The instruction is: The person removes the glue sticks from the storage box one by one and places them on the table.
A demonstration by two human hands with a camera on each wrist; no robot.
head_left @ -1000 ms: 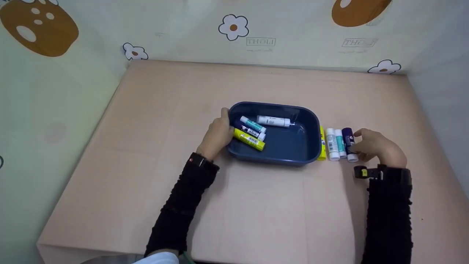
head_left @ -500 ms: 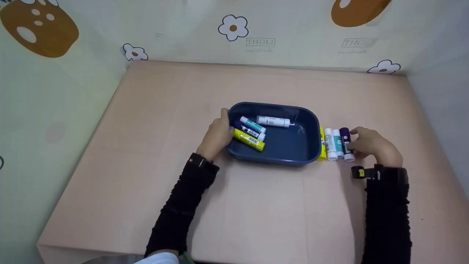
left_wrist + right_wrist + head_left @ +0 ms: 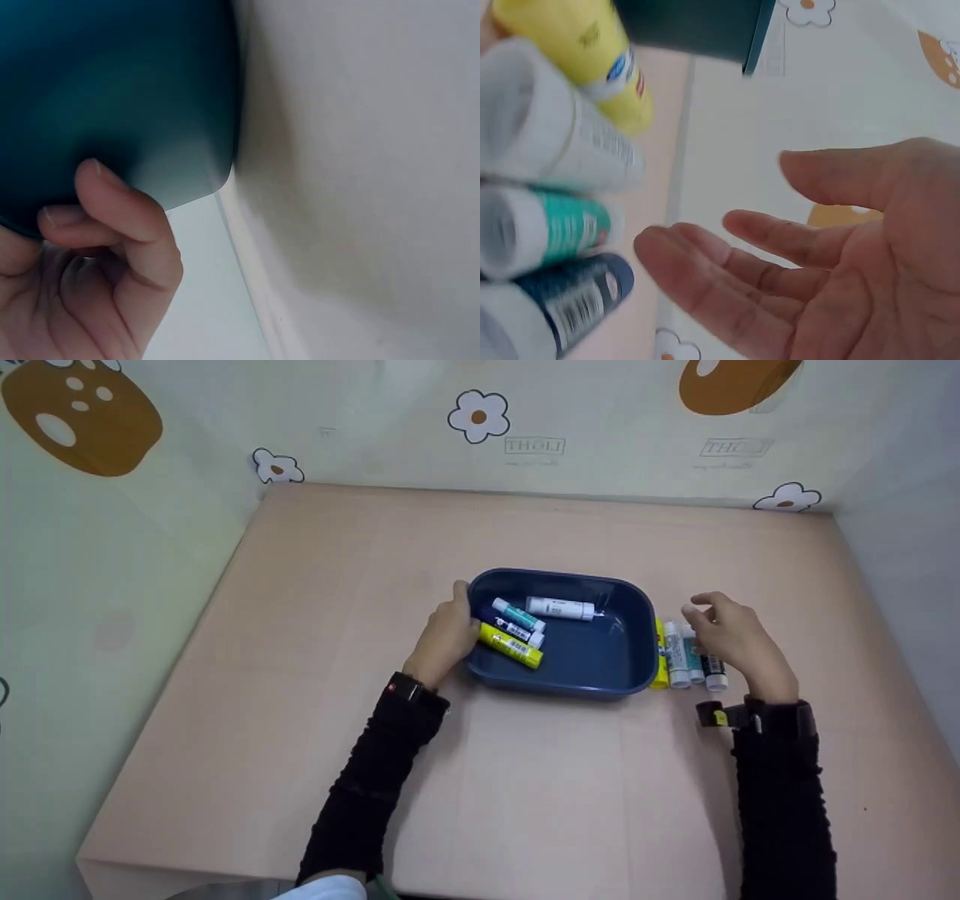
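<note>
A dark blue plastic basin stands on the table. My left hand grips its left end, and in the left wrist view curled fingers lie against the outer wall. Inside are a white glue stick, a teal-and-white one, a dark purple one and a yellow one. Right of the basin lie a yellow glue stick, a white one, a teal one and a dark purple one, side by side. Above them hovers my right hand, fingers apart and holding nothing.
A pale pink covered table carries everything. Behind it rises a light wall with flower and brown shape prints, and further walls close in the left and right sides.
The right hand pressed the purple glue stick slightly left against the row, then let go. It has risen and shifted left over the glue sticks. The left hand and basin have not moved.
</note>
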